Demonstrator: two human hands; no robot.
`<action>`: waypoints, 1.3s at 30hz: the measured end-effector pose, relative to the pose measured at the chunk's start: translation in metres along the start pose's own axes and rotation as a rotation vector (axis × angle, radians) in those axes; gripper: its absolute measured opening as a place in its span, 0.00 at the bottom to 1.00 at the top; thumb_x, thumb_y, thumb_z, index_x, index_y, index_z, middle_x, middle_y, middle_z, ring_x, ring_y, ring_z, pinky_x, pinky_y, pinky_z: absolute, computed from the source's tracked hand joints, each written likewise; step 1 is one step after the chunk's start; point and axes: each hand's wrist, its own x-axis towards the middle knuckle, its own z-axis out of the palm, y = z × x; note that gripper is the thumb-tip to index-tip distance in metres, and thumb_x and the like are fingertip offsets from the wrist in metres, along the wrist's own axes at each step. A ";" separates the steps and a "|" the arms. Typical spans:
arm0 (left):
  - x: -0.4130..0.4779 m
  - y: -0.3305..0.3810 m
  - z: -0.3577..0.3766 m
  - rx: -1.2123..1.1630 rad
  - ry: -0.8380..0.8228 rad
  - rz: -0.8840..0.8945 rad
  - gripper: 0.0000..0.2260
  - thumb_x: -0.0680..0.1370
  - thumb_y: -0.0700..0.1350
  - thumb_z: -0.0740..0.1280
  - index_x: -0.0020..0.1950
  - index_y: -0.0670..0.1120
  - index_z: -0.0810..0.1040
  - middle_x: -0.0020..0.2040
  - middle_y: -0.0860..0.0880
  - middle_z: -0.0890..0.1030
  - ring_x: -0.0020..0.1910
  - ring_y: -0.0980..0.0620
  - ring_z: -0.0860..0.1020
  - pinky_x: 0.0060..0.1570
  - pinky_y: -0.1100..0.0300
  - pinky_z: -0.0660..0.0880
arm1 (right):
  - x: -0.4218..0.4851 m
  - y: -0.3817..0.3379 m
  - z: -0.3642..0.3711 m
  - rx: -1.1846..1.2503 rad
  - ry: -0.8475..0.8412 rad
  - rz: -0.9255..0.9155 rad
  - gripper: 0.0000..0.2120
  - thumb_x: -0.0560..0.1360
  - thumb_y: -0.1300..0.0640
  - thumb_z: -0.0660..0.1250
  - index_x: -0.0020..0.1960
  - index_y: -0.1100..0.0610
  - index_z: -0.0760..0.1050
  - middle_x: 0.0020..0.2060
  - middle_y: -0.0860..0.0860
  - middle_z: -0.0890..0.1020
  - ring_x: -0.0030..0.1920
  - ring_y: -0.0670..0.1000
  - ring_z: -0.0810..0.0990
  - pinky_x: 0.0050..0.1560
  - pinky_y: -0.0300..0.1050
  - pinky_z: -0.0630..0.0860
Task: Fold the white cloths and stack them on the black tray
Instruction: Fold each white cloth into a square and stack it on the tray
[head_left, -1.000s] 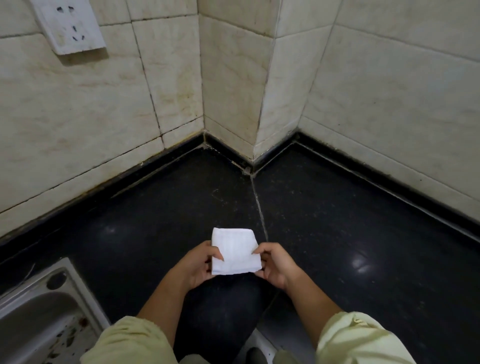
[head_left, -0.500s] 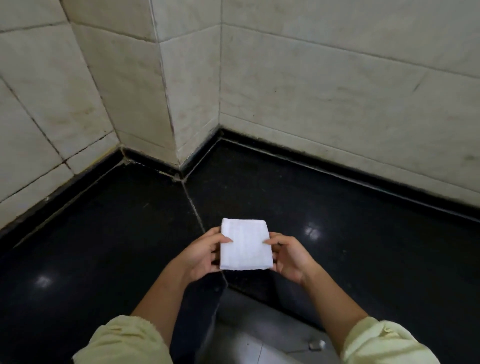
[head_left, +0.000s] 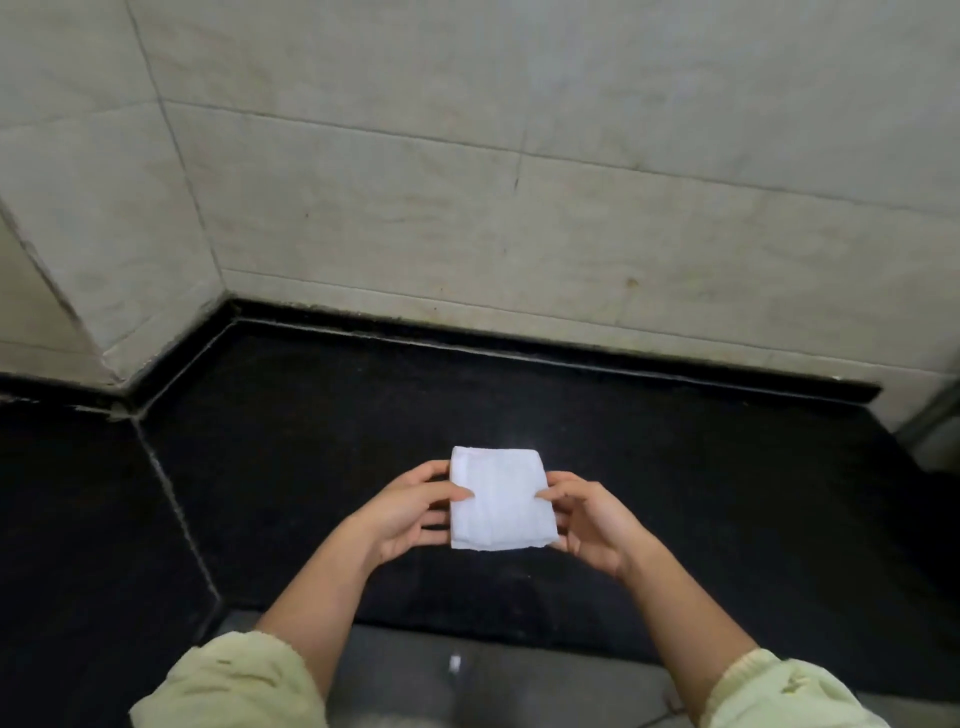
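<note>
A white cloth (head_left: 498, 500), folded into a small thick rectangle, is held flat above the black counter (head_left: 701, 493). My left hand (head_left: 410, 514) grips its left edge, thumb on top and fingers underneath. My right hand (head_left: 592, 525) grips its right edge the same way. Both forearms reach in from the bottom in pale yellow-green sleeves. No black tray and no other cloths are in view.
Beige tiled walls (head_left: 519, 208) rise behind the counter, with a protruding corner at the left. A seam (head_left: 176, 514) runs across the counter on the left. The counter's front edge and grey floor (head_left: 493, 670) lie below my arms. A pale frame edge (head_left: 930, 426) shows at the right.
The view has swung to the right: the wall corner and counter seam slid left, and the sink and wall socket left the frame. Both hands keep holding the folded cloth the same way.
</note>
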 end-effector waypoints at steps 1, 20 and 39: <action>0.005 0.001 0.023 0.015 -0.012 0.003 0.16 0.75 0.40 0.69 0.63 0.49 0.76 0.56 0.45 0.83 0.54 0.44 0.82 0.54 0.48 0.79 | -0.010 -0.004 -0.023 -0.009 0.018 -0.017 0.13 0.71 0.67 0.64 0.55 0.59 0.76 0.49 0.57 0.82 0.46 0.55 0.80 0.38 0.47 0.80; 0.103 0.049 0.431 0.336 -0.462 0.063 0.15 0.76 0.40 0.69 0.62 0.49 0.76 0.55 0.45 0.83 0.47 0.47 0.83 0.44 0.53 0.80 | -0.197 -0.090 -0.356 0.228 0.476 -0.382 0.18 0.71 0.68 0.68 0.60 0.60 0.75 0.57 0.60 0.79 0.56 0.57 0.79 0.57 0.56 0.78; 0.228 0.107 0.745 0.316 -0.600 0.079 0.09 0.76 0.41 0.67 0.53 0.51 0.79 0.44 0.50 0.82 0.33 0.56 0.82 0.36 0.62 0.81 | -0.251 -0.232 -0.632 0.273 0.583 -0.493 0.09 0.72 0.67 0.64 0.49 0.59 0.78 0.43 0.54 0.78 0.41 0.50 0.78 0.33 0.41 0.76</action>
